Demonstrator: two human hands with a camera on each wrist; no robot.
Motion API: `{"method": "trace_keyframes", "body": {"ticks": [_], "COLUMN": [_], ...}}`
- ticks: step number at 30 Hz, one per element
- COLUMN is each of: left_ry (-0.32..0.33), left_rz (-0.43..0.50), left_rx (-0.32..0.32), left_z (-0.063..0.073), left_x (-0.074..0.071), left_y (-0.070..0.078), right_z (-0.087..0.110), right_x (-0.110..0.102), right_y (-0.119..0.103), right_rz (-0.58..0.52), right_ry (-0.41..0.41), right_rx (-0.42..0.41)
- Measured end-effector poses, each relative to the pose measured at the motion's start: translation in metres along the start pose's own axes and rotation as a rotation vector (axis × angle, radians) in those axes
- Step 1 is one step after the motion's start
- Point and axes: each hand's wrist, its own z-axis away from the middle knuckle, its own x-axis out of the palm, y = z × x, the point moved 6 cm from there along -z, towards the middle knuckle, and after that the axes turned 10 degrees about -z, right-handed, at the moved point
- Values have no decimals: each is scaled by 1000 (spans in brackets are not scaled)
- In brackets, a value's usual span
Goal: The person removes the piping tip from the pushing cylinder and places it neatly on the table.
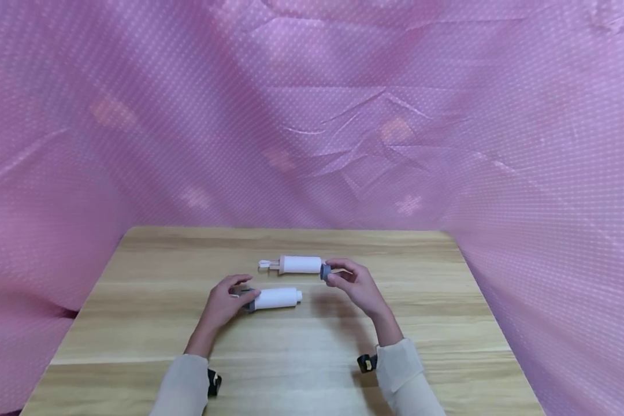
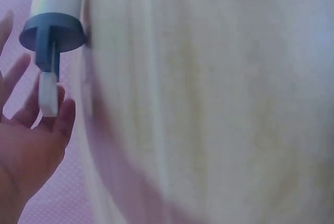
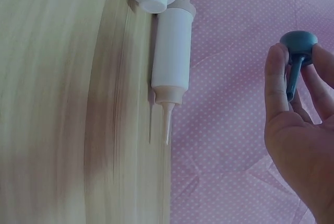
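Observation:
Near the middle of the table lies a white cylindrical bottle (image 1: 275,298). It has a grey collar (image 2: 52,32) with a pronged stem and white tab at its left end, and a short bare neck at its right end. My left hand (image 1: 226,300) is spread loosely about the collar end, thumb over the collar. In the left wrist view the fingers stay apart behind the white tab (image 2: 48,94). My right hand (image 1: 359,286) pinches a grey nozzle cap (image 3: 298,42) between thumb and fingers; its thin spout (image 3: 293,78) points toward the palm.
Just beyond lies a similar white bottle (image 3: 173,51) with a pinkish collar, and a pinkish nozzle (image 3: 168,106) at its right end. The wooden table (image 1: 291,370) is backed by pink dotted cloth (image 1: 312,144). A black wrist camera (image 1: 366,363) is on the right wrist.

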Motion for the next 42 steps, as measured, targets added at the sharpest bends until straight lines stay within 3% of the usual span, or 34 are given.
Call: {"method": "trace_keyframes", "body": {"ticks": [6, 9, 13, 17, 22, 27, 36, 42], "left_ry": [113, 153, 180, 197, 189, 171, 102, 48], "left_rz": [-62, -46, -23, 5, 51, 136, 258, 310], "left_rx": [60, 65, 89, 156, 238, 281, 214, 216], "left_z": [-1, 0, 2, 4, 5, 5, 7, 8], "left_x": [-11, -14, -16, -17, -13, -5, 10, 18], "left_y": [22, 36, 56, 73, 89, 102, 118, 127], "right_z": [-6, -10, -13, -15, -16, -17, -20, -21], "right_x": [3, 5, 8, 10, 13, 18, 32, 41], "right_y": [2, -1, -4, -5, -2, -2, -2, -1], "right_rz": [-21, -16, -4, -11, -8, -5, 15, 3], "right_ry": [58, 72, 70, 69, 63, 45, 7, -26], "right_rx": [17, 23, 21, 18, 22, 21, 2, -36]}}
